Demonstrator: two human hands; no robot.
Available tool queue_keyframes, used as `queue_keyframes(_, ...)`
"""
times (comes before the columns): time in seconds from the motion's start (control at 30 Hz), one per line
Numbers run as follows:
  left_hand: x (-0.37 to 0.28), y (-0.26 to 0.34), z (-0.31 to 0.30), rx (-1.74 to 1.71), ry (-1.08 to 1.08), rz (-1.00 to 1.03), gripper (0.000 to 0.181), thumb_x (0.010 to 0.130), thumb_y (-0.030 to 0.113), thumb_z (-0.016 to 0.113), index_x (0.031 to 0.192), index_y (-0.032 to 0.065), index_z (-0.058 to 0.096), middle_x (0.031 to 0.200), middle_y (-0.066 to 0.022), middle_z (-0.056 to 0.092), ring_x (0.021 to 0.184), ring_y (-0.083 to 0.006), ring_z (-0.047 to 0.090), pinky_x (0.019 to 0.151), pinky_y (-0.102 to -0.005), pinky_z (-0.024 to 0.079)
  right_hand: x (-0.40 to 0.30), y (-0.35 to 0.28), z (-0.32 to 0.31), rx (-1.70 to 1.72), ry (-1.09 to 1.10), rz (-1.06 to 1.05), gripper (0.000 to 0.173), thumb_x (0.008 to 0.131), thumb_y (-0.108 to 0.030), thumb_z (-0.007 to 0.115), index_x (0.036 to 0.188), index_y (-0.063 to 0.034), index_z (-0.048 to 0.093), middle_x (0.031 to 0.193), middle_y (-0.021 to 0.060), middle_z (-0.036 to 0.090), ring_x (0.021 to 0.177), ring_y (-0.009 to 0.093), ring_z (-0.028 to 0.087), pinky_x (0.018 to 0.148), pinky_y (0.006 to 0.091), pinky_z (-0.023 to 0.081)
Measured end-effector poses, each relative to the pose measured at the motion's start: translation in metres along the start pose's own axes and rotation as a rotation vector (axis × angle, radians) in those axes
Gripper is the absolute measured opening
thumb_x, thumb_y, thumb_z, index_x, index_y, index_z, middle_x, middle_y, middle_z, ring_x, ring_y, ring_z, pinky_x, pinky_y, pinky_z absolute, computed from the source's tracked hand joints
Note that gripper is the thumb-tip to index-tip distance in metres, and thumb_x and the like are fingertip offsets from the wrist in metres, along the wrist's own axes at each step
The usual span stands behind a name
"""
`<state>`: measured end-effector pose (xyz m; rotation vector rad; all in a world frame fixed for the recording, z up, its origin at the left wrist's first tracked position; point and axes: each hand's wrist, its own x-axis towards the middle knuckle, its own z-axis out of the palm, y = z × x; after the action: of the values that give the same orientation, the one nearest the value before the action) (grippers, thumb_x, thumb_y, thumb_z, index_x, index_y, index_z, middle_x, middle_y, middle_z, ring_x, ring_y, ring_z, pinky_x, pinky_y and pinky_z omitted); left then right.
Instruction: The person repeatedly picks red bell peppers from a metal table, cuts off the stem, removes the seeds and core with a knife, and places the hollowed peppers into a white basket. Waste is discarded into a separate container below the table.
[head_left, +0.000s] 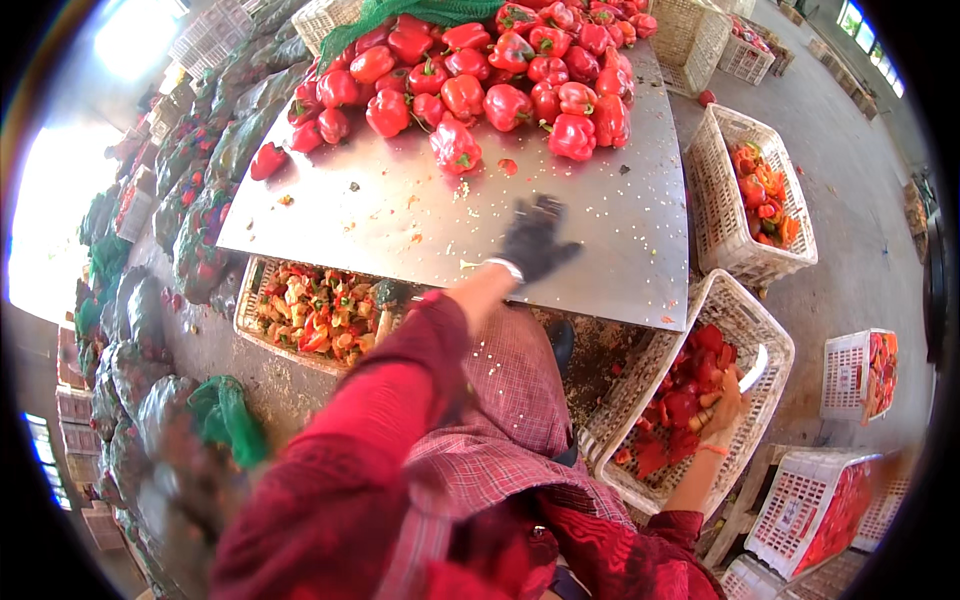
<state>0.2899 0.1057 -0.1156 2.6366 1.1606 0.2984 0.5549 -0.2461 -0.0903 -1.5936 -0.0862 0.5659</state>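
Note:
My left hand (534, 238), in a dark glove, is blurred above the metal tabletop (420, 202). Its fingers and thumb are spread and nothing is in it. Beyond it lies a heap of whole red bell peppers (465, 82), the nearest just past the fingertips. My right hand (721, 412), bare with an orange band at the wrist, reaches down into a white plastic crate (622, 416) at the table's right corner. A short bright blade, apparently a knife (754, 367), sticks out of that fist. Cut red pepper pieces (681, 409) lie beneath its fingers.
A crate of pepper cores and scraps (319, 311) stands under the table's left front edge. Another crate (787, 251) of orange-red pieces is at the right. Filled mesh sacks (199, 232) line the left; stacked crates (799, 517) stand at lower right. Seeds dot the tabletop.

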Motion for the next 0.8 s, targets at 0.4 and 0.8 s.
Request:
queue_keyframes(0.4,-0.038,-0.097,-0.055,0.171,0.114,-0.221,0.078,0.098,0.05,0.056,0.153,-0.0029,0.039,0.157,-0.025,0.041,0.149,-0.0419,0.035,0.125,-0.0503,0.023,0.005,0.032,0.202,-0.049,-0.308,-0.047,0.028,0.101,-0.024,0.063,0.122,-0.006,0.063,0.086,0.0041,0.063,0.051,0.009,0.051,0.036,0.0261,0.032)
queue_keyframes(0.8,-0.032,-0.112,-0.038,0.078,0.053,-0.235,0.092,0.099,0.066,0.045,0.155,-0.0048,0.034,0.164,-0.0264,0.029,0.156,-0.0402,0.02,0.127,-0.0514,0.015,-0.013,0.001,0.201,-0.038,-0.322,0.07,0.025,0.102,-0.025,0.061,0.123,-0.0116,0.059,0.083,0.0012,0.057,0.049,0.008,0.045,0.035,0.0247,0.026)
